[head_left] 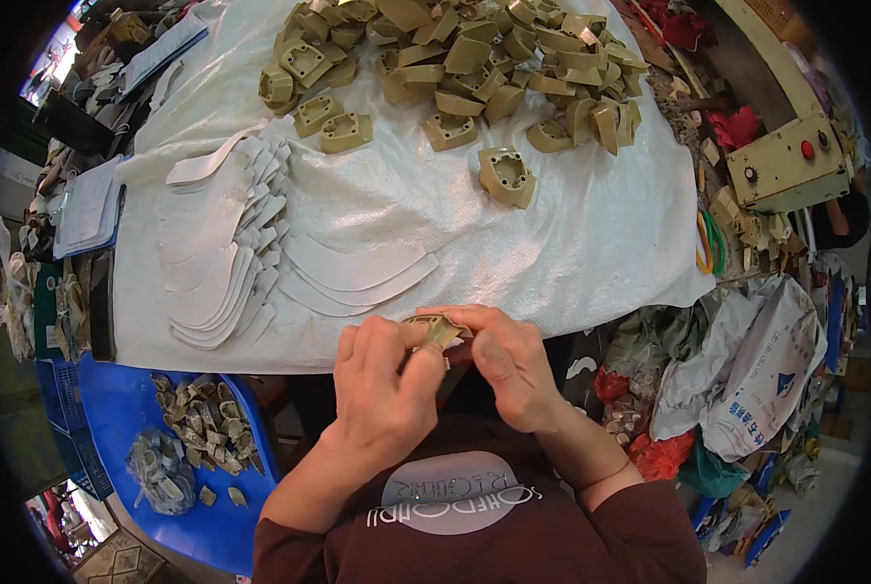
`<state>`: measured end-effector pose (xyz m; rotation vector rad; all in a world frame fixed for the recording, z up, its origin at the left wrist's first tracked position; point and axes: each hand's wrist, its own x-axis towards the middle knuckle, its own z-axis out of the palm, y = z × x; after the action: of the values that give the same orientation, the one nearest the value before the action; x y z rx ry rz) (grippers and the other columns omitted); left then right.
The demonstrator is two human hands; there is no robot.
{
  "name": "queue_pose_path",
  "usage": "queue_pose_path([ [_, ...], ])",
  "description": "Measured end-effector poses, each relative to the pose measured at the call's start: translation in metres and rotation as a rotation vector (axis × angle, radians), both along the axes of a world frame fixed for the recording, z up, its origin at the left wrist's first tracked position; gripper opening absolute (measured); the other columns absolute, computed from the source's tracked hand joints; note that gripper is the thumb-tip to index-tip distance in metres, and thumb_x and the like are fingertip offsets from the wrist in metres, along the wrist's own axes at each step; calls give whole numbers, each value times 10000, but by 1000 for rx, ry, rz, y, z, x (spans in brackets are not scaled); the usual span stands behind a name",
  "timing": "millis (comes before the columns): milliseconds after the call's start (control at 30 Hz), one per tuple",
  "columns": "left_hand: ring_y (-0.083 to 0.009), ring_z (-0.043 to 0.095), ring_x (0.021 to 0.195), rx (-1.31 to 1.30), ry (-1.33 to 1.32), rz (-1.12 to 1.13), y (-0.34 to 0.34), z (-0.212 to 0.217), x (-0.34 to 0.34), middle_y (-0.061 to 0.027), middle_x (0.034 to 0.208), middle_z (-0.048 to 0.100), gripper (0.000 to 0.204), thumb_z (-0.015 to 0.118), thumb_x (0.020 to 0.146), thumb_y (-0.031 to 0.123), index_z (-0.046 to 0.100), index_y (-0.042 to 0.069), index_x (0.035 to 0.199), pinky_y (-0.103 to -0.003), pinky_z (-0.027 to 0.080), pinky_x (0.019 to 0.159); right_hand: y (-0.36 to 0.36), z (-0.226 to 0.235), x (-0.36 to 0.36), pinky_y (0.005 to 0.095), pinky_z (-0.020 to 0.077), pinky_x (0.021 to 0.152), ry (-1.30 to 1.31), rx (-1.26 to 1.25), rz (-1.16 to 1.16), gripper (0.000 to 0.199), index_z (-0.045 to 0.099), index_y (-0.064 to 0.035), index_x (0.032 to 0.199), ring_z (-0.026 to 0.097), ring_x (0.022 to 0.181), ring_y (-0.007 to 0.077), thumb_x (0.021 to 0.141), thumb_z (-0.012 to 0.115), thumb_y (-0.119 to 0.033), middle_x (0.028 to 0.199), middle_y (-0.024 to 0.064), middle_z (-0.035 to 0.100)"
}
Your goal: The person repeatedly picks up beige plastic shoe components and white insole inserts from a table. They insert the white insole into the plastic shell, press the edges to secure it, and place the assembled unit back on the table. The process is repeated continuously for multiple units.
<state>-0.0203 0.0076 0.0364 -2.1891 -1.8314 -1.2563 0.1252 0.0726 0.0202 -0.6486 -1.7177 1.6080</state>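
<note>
Close to the table's front edge, my left hand [382, 380] pinches a small olive-tan moulded heel block [443, 333], thumb on its near side. My right hand [508, 365] is closed around the other side of it, fingers over the top. A bit of white material shows by the right fingertips; whether it is stuck to the block I cannot tell. Left of my hands lie overlapping curved white strips [212, 292], with several more fanned out [358, 277]. One loose heel block [507, 177] sits beyond my hands, hollow side showing, in front of a large heap of the same blocks [465, 58].
White woven sheeting [572, 253] covers the table. At lower left a blue tray [114, 409] holds patterned pieces [207, 423] and a filled plastic bag [160, 472]. A beige control box [791, 164] with a red button stands at right, above stuffed white sacks [747, 370].
</note>
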Motion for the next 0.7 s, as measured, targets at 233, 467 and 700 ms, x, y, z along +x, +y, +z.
queue_pose_path([
  [233, -244, 611, 773, -25, -505, -177, -3, -14, -5, -139, 920, 608, 255, 660, 714, -122, 480, 27, 816, -288, 492, 656, 44, -4, 13, 301, 510, 851, -3, -447, 316, 358, 543, 26, 1148, 630, 941, 172, 845, 681, -107, 1084, 136, 634],
  [467, -233, 610, 749, -17, -406, -242, -1, -20, -4, -143, 911, 617, 242, 671, 742, -95, 476, 25, 822, -275, 489, 669, 58, -1, 7, 312, 533, 817, -99, -163, 432, 504, 504, -14, 1234, 646, 942, 193, 805, 732, -148, 1038, 149, 657],
  [700, -157, 591, 812, -25, -766, -154, -2, -23, -1, -147, 939, 617, 124, 646, 833, -27, 536, 2, 881, -236, 490, 663, 43, -16, 4, 309, 466, 829, 64, -91, 171, 405, 509, -36, 1248, 587, 915, 167, 868, 625, -112, 1060, 140, 645],
])
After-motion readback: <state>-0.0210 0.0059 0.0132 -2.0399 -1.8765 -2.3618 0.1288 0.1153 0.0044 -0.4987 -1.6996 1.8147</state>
